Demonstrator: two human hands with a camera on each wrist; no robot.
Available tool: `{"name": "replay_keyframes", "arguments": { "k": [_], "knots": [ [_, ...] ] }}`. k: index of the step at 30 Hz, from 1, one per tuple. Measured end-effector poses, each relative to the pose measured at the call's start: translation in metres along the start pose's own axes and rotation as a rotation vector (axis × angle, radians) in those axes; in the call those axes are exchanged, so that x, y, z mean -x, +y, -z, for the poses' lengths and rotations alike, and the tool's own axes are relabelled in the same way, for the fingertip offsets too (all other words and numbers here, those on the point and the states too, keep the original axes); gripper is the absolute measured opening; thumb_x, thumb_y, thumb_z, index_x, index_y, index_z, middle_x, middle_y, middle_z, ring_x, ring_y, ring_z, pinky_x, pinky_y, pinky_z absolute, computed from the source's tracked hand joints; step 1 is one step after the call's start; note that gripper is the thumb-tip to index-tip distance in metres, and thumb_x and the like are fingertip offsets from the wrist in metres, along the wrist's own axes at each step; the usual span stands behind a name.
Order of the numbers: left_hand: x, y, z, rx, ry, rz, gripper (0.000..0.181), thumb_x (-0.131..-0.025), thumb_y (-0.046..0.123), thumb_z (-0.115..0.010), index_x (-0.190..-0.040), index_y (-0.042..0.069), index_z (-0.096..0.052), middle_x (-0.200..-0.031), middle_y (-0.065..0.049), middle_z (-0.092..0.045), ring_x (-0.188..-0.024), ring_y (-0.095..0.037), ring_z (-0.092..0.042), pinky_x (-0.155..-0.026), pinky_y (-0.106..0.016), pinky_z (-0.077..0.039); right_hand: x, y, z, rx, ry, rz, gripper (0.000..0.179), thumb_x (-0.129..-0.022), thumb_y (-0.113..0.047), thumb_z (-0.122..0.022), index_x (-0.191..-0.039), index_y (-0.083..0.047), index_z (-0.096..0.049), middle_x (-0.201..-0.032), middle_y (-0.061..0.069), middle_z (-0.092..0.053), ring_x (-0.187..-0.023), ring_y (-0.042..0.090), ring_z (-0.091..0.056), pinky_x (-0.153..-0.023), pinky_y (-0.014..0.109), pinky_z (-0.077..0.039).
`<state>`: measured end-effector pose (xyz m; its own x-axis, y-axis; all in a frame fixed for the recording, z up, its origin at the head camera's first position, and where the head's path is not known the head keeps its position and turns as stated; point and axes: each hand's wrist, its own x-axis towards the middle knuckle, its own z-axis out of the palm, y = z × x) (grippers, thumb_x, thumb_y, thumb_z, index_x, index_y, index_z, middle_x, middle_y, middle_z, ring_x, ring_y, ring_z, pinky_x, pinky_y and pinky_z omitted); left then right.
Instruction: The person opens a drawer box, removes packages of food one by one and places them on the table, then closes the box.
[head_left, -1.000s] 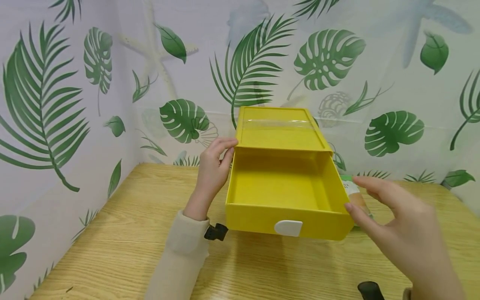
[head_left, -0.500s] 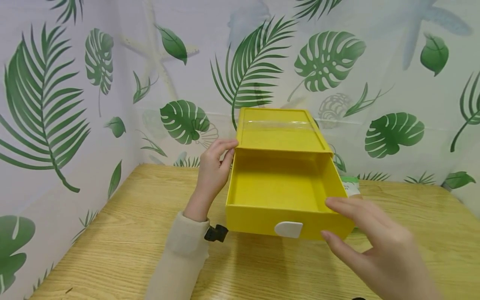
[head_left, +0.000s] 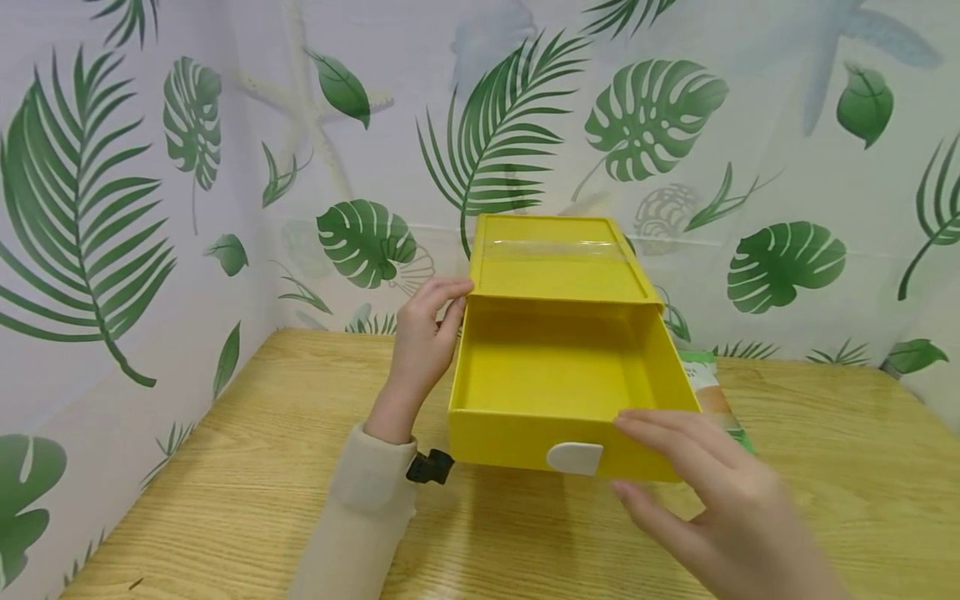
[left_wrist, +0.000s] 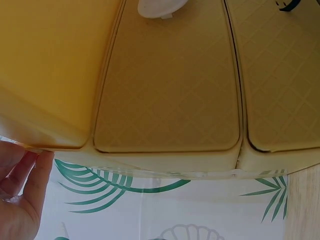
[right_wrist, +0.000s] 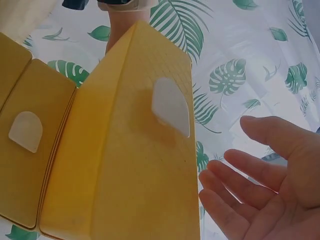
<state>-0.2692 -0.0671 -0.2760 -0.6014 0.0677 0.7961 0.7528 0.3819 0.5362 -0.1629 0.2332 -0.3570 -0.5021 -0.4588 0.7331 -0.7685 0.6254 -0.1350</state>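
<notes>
A yellow drawer cabinet (head_left: 558,258) stands on the table with its top drawer (head_left: 555,358) pulled out, bare yellow floor showing. The drawer's front carries a white tab handle (head_left: 575,457). My left hand (head_left: 426,333) holds the cabinet's upper left front edge, thumb and fingers at the corner; in the left wrist view part of that hand (left_wrist: 22,187) meets the cabinet's edge. My right hand (head_left: 712,492) is by the drawer front's right part, fingers spread from the thumb. In the right wrist view this hand (right_wrist: 265,185) holds nothing.
Lower drawer fronts (left_wrist: 170,90) sit below the pulled-out one, and one shows a white tab (right_wrist: 26,131). A green and white packet (head_left: 708,392) lies on the wooden table (head_left: 225,500) right of the cabinet. A leaf-patterned cloth (head_left: 525,108) hangs behind.
My right hand has moved left and down from the drawer's right side to the front, near the white tab. My left hand, the cabinet and the drawer look unmoved.
</notes>
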Motion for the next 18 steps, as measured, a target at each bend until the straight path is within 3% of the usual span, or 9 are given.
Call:
{"name": "replay_keyframes", "arguments": {
  "k": [2,7,9,14,18],
  "knots": [
    [0.0,0.0,0.0,0.003,0.002,-0.004,0.018,-0.087,-0.003,-0.051,-0.099,-0.005,-0.064,-0.099,-0.014,-0.059,-0.094,-0.023,-0.057,-0.062,-0.028,-0.053,-0.006,-0.009,0.002,-0.009,0.007,0.01,0.07,-0.061,-0.031,-0.08,-0.123,-0.013,-0.053,-0.125,0.004,-0.049,-0.11,0.022,-0.047,-0.09,0.031,-0.042],
    [0.0,0.0,0.0,0.004,0.001,-0.008,0.018,-0.087,-0.002,-0.051,-0.099,-0.005,-0.064,-0.099,-0.014,-0.059,-0.094,-0.023,-0.057,-0.061,-0.027,-0.053,-0.055,-0.077,0.032,0.01,0.038,0.034,0.047,-0.077,-0.031,-0.067,-0.12,-0.015,-0.056,-0.114,-0.002,-0.055,-0.1,0.015,-0.052,-0.087,0.017,-0.041],
    [0.0,0.0,0.0,0.003,0.0,-0.007,0.018,-0.087,-0.002,-0.052,-0.099,-0.005,-0.064,-0.099,-0.014,-0.059,-0.093,-0.023,-0.057,-0.061,-0.027,-0.053,-0.067,-0.094,0.039,0.016,0.038,0.034,0.041,-0.081,-0.031,-0.063,-0.119,-0.016,-0.057,-0.111,-0.005,-0.056,-0.096,0.013,-0.052,-0.085,0.014,-0.04],
    [-0.001,0.0,0.0,0.0,0.0,-0.001,0.018,-0.087,-0.002,-0.051,-0.099,-0.005,-0.064,-0.099,-0.013,-0.059,-0.094,-0.023,-0.057,-0.062,-0.027,-0.053,-0.076,-0.108,0.045,0.038,-0.048,-0.029,0.045,-0.076,-0.021,-0.069,-0.119,-0.022,-0.055,-0.109,-0.011,-0.055,-0.093,0.008,-0.052,-0.082,0.009,-0.04],
    [-0.001,0.002,0.001,0.0,-0.003,0.002,0.018,-0.087,-0.002,-0.051,-0.099,-0.005,-0.064,-0.099,-0.014,-0.059,-0.095,-0.023,-0.056,-0.062,-0.028,-0.053,-0.079,-0.111,0.043,0.045,-0.043,-0.022,0.036,-0.083,-0.036,-0.06,-0.114,-0.016,-0.058,-0.104,-0.007,-0.057,-0.089,0.01,-0.053,-0.08,0.009,-0.041]
  ]
}}
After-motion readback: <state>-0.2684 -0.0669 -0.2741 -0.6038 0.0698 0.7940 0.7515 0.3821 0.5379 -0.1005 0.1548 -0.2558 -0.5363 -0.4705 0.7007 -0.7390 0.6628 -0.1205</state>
